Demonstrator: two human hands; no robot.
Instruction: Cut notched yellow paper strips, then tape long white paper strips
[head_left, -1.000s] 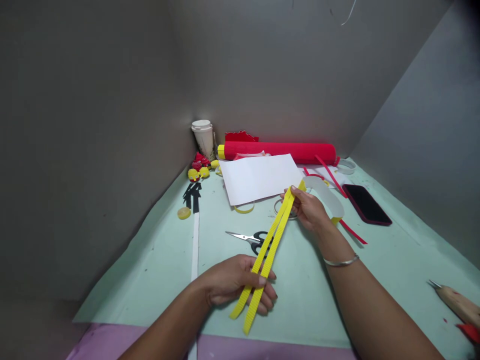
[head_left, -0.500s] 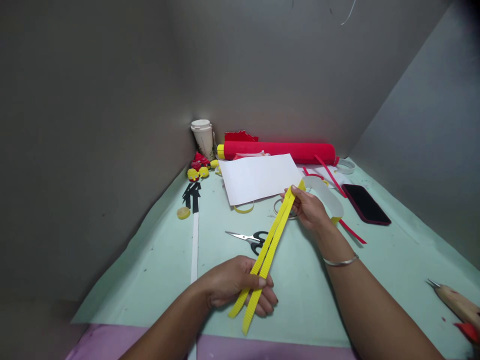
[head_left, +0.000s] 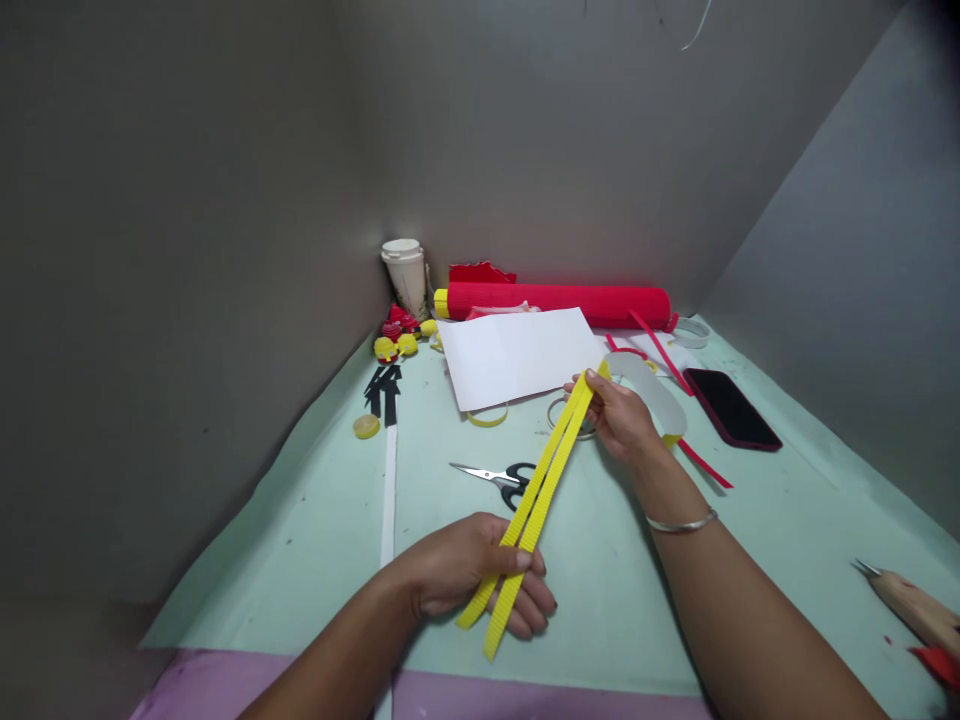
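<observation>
Two lengths of yellow corrugated paper strip run slantwise between my hands. My left hand pinches both near their lower ends, thumb on top, and the cut ends stick out below the fingers. My right hand grips the upper part between thumb and fingers. Behind that hand, a wider curled strip with a pale back loops to the right. Black-handled scissors lie under the strips, one handle partly covered by them. A ring-shaped roll is partly hidden behind the strips and my right hand.
Behind are a white sheet, a red corrugated roll and a lidded cup. On the left lie black paper pieces, a yellow disc and a white strip. A phone and a pointed wooden-handled tool are at right.
Almost nothing differs. The lower ends of the yellow strips have shifted up very slightly, and both hands keep their hold.
</observation>
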